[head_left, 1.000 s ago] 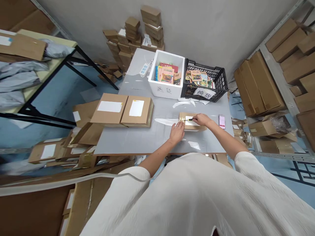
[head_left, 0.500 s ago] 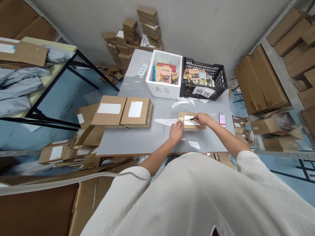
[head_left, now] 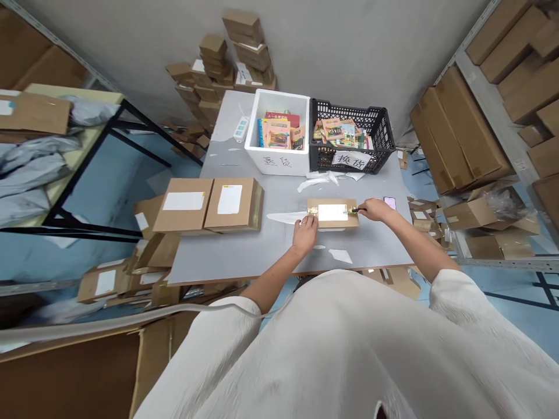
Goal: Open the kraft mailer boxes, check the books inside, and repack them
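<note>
A small cardboard box (head_left: 311, 203) lies on the table, with clear tape at its ends and a white label (head_left: 332, 213) on top. My left hand (head_left: 305, 234) grips its left front corner, fingers over the top edge. In my right hand (head_left: 372, 209) is a dark, slim box cutter (head_left: 358, 210), its thin tip over the taped right end of the box. Whether the tip touches the tape is hard to tell. Scraps of white paper (head_left: 286, 217) lie beside the box on the left.
Behind stand a white foam box (head_left: 278, 164) and a black plastic crate (head_left: 385, 152), both holding books. Two labelled cartons (head_left: 183, 215) sit to the left, a phone (head_left: 390, 202) to the right. Cartons fill the shelf (head_left: 502, 134), and a cable (head_left: 131, 320) crosses at left.
My right hand has moved the box cutter rightward, from over the label to the box's right end. My left hand stays on the left corner. The whole view has shifted slightly.
</note>
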Available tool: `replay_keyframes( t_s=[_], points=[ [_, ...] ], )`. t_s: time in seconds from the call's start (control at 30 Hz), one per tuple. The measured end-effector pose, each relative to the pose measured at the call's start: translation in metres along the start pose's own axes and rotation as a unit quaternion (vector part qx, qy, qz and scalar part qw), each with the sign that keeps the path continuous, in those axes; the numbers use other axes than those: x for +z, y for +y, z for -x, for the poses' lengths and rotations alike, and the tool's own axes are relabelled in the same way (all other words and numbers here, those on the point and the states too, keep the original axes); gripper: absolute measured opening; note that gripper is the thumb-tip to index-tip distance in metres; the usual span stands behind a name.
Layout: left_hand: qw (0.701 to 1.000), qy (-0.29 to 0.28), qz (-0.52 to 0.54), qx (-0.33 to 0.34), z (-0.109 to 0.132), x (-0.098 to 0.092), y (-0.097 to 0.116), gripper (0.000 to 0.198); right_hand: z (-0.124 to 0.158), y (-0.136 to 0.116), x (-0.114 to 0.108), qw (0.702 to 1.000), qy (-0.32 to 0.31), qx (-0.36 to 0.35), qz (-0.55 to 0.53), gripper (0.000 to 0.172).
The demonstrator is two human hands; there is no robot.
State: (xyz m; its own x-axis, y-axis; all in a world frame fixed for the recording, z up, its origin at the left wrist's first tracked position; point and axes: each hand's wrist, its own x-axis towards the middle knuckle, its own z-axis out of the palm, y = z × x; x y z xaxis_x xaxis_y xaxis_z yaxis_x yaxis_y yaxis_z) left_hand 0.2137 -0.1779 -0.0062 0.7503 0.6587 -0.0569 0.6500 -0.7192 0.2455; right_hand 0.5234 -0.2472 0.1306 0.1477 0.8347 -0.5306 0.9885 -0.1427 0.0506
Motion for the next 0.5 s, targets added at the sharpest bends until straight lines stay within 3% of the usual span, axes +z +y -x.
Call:
replay_keyframes(
  t_s=[0.13, 0.3, 0.5],
  points=[
    [1.000, 0.001, 0.000, -0.005, 0.000, 0.001, 0.000, 0.071, 0.007, 0.022, 0.005, 1.000, -0.001, 0.017, 0.002, 0.040],
    [1.000, 0.005, 0.014, -0.018, -0.001, -0.001, -0.001, 0.068, 0.025, 0.068, 0.019, 0.998, 0.011, 0.048, -0.040, 0.037],
    [0.997, 0.028, 0.030, -0.062, -0.022, -0.006, 0.019, 0.054, 0.044, 0.104, 0.047, 0.978, 0.046, 0.069, -0.190, 0.040]
  ],
)
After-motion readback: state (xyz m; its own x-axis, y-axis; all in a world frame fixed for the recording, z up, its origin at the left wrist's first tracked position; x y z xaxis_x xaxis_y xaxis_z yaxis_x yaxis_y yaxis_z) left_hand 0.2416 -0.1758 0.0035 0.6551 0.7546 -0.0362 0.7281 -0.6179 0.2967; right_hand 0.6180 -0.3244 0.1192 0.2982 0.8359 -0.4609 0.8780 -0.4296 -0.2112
